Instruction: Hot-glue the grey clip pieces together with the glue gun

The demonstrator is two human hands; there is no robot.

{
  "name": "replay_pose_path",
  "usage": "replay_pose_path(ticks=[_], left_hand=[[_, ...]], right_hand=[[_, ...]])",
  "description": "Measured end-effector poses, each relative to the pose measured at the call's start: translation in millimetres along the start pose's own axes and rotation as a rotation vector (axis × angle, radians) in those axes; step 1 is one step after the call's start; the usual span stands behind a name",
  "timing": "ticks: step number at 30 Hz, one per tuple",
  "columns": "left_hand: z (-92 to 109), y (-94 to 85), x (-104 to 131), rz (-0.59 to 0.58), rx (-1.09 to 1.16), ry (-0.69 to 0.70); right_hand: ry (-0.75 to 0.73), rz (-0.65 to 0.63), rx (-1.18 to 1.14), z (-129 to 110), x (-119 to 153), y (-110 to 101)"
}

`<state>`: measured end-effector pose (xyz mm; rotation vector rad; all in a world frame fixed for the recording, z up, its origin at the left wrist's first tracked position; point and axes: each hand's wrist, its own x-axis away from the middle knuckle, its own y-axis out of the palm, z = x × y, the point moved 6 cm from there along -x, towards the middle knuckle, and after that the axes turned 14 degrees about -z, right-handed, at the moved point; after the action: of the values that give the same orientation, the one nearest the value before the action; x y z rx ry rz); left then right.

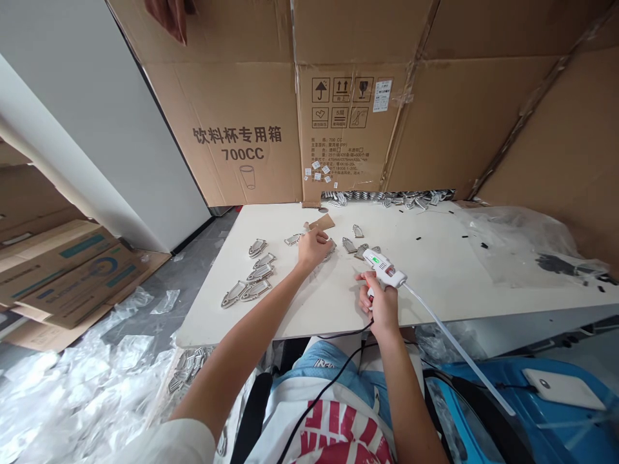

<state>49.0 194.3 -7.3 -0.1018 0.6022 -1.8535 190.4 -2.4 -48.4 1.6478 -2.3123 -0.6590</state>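
Observation:
My right hand (pixel 381 306) is wrapped round the grip of a white hot glue gun (pixel 384 266); a green light glows on its side. A long glue stick (pixel 459 348) sticks out of its back end. My left hand (pixel 313 248) reaches over the table with curled fingers, beside a small piece of cardboard (pixel 323 222). What its fingertips hold is hidden. Next to that hand lies a small metal frame (pixel 293 239). More metal frames (pixel 349 245) lie near the gun's nozzle, and several others (pixel 249 290) lie in groups on the left of the table.
Tall cardboard panels (pixel 242 96) stand behind the white table (pixel 300 309), with a pile of metal pieces (pixel 377 196) under their edge. A clear plastic bag (pixel 507 238) and black bits lie at right. A black cord (pixel 333 380) crosses my lap. Plastic bags (pixel 97 393) cover the floor left.

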Motion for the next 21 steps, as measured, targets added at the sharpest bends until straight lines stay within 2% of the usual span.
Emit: replay_pose_path(ticks=[21], left_hand=[[-0.8, -1.1, 2.4, 0.004, -0.141, -0.01]], right_hand=[[-0.011, -0.007, 0.008, -2.4, 0.8, 2.2]])
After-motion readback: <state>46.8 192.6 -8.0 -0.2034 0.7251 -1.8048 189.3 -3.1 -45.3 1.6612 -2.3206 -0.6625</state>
